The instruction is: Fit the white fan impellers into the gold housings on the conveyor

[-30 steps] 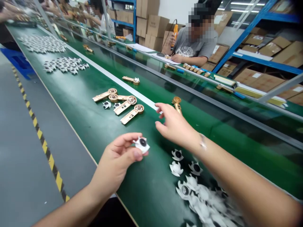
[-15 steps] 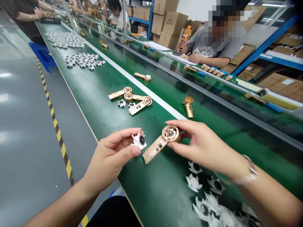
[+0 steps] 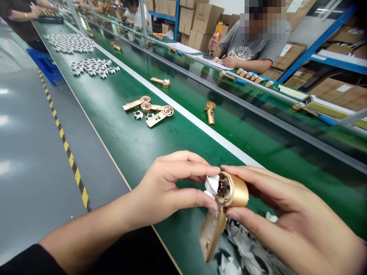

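In the head view, at five o'clock, the left hand (image 3: 160, 187) pinches one white fan wheel (image 3: 211, 186) at the mouth of one gold casing (image 3: 240, 190) clamped by the right hand (image 3: 282, 217), turned, I'd guess, so the two line up. Towards eleven, three smaller-looking casings (image 3: 158, 119) and two loose wheels (image 3: 138, 114) lie on the table (image 3: 100, 103).

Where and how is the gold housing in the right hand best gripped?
Likely by the outer wall of its round head, from the right: the open face points left, toward the white fan piece in the left hand, and the handle slants down below.
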The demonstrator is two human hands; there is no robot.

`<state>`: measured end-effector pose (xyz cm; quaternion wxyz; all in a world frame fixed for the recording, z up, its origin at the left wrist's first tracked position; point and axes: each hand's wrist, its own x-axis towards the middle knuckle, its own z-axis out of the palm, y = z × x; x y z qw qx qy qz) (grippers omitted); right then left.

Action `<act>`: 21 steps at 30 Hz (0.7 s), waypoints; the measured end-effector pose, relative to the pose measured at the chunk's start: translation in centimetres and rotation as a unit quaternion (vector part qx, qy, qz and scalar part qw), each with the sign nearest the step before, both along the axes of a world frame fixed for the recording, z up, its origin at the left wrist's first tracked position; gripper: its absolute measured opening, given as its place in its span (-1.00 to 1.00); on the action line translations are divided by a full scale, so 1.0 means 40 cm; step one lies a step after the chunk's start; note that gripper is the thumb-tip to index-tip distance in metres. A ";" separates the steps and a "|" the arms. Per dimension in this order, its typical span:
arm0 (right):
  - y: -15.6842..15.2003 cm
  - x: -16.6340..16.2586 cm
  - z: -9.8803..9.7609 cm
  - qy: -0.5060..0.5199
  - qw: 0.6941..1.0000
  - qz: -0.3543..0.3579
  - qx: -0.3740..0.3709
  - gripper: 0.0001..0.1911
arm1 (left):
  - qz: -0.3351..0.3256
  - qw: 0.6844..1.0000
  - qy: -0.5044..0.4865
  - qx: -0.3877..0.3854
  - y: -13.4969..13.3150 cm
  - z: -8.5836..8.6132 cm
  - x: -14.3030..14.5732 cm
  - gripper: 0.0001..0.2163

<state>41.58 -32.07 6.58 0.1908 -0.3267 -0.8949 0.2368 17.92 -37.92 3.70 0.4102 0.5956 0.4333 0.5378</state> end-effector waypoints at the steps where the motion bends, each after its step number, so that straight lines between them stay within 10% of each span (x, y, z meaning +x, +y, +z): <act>1: -0.005 0.009 -0.005 0.003 1.000 -0.007 0.007 -0.56 | -0.002 1.000 0.016 0.009 -0.004 0.006 0.003 -0.65; 14: -0.036 0.067 -0.010 -0.038 0.973 0.067 0.216 -0.35 | -0.012 0.987 -0.095 -0.128 -0.022 0.032 0.081 -0.64; 21: -0.058 0.086 0.005 -0.046 0.975 0.075 0.205 -0.45 | -0.082 0.938 -0.249 -0.225 -0.005 0.016 0.130 -0.54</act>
